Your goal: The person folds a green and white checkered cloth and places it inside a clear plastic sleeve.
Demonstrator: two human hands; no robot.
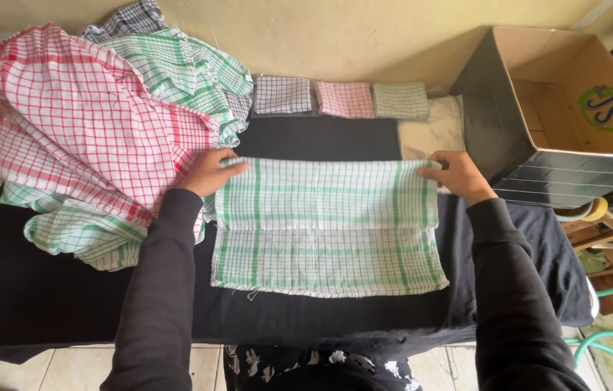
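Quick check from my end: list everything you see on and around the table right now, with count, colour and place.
green checked cloth: 1, green and white, table centre, top edge folded over, held at both upper corners
loose cloth pile: several, red, green and dark checks, table's left rear
folded cloths: 3, dark check, pink, green, in a row by the wall
table cover: 1, black, under everything
cardboard box: 1, brown inside, dark outside, open, on its side at right
hose: green, floor at lower right
left hand: on the cloth's upper left corner, dark sleeve
right hand: on the cloth's upper right corner, dark sleeve
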